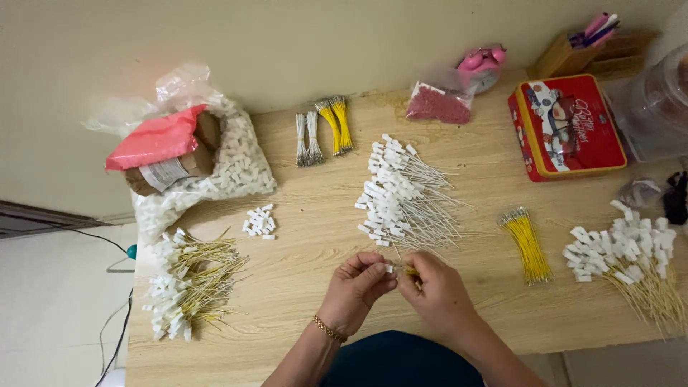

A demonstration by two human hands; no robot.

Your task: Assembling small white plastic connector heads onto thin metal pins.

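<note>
Near the table's front edge, my left hand (pixel 356 284) pinches a small white plastic connector (pixel 388 268) between thumb and forefinger. My right hand (pixel 435 289) meets it, fingers closed on a thin yellow wire (pixel 411 271) whose end touches the connector. Just beyond my hands lies a pile of white wires with white connectors (pixel 401 193). A bundle of yellow wires (pixel 529 246) lies to the right of my right hand.
Yellow wires with connectors are heaped at left (pixel 188 281) and right (pixel 631 261). Loose connectors (pixel 259 221), a clear bag of connectors (pixel 229 168), wire bundles (pixel 324 130), a red tin (pixel 566 125), a pink clock (pixel 480 66) and a clear container (pixel 659 104) sit on the wooden table (pixel 301 265).
</note>
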